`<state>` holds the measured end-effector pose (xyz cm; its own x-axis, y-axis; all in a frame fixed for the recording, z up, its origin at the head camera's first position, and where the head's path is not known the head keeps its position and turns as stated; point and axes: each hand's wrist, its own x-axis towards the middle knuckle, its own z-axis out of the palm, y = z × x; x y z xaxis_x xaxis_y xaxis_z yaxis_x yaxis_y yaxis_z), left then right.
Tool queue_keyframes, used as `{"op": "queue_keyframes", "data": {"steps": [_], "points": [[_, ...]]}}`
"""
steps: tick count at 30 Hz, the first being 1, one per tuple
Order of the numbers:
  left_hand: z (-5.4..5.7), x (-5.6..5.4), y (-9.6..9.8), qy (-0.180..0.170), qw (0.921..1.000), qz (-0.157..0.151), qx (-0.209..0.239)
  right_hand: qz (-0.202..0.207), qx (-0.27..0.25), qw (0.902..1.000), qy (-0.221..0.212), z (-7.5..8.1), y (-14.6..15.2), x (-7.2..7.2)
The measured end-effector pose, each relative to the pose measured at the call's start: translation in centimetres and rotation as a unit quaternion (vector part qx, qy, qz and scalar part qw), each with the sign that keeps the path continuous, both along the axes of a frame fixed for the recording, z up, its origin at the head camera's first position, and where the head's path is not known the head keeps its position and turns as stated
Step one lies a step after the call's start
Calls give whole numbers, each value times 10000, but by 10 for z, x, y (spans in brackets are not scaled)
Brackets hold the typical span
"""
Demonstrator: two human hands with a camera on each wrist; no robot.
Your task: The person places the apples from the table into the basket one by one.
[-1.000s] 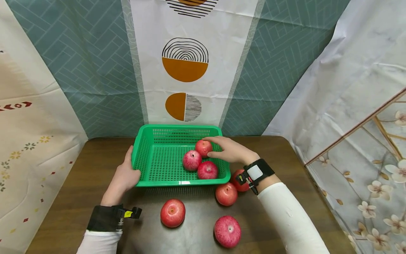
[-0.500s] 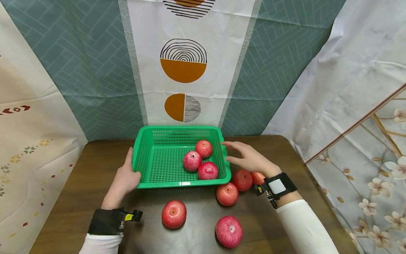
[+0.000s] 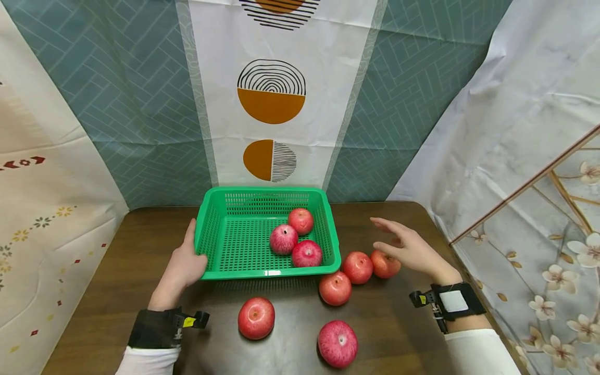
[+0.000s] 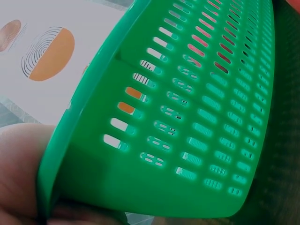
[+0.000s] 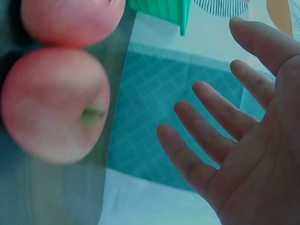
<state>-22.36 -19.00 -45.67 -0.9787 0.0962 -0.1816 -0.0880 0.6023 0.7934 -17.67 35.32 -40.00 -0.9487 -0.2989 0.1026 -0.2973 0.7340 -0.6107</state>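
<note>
My left hand (image 3: 182,264) grips the left rim of a green plastic basket (image 3: 234,274). In the left wrist view the slotted basket wall (image 4: 93,171) fills most of the picture, with part of the hand (image 4: 21,166) at its rim. Inside the basket, toward its right, lie three red apples (image 3: 284,239). My right hand (image 3: 414,252) hovers with spread fingers, holding nothing, just above and right of a red apple (image 3: 385,264). That apple (image 5: 54,105) shows its stem in the right wrist view, apart from the open palm (image 5: 262,159).
Two more apples, one (image 3: 358,267) and another (image 3: 335,288), sit by the basket's front right corner. Nearer the front are a red apple (image 3: 256,318) and a pinker striped one (image 3: 338,344). Patterned cloth (image 3: 403,104) hangs behind the wooden table (image 3: 103,281).
From above the apples in the basket, my right hand has moved right, over the rim, to the rightmost apple on the table. My left hand keeps its place on the basket.
</note>
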Motion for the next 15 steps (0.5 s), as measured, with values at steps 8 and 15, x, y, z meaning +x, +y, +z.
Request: {"op": "queue_keyframes", "data": {"steps": [8, 15], "points": [[2, 0, 0, -32, 10000, -28, -82, -89, -61, 9999, 39, -13, 17, 14], [3, 0, -1, -87, 9999, -45, -74, -113, 351, 9992, -125, -39, 21, 15]]}}
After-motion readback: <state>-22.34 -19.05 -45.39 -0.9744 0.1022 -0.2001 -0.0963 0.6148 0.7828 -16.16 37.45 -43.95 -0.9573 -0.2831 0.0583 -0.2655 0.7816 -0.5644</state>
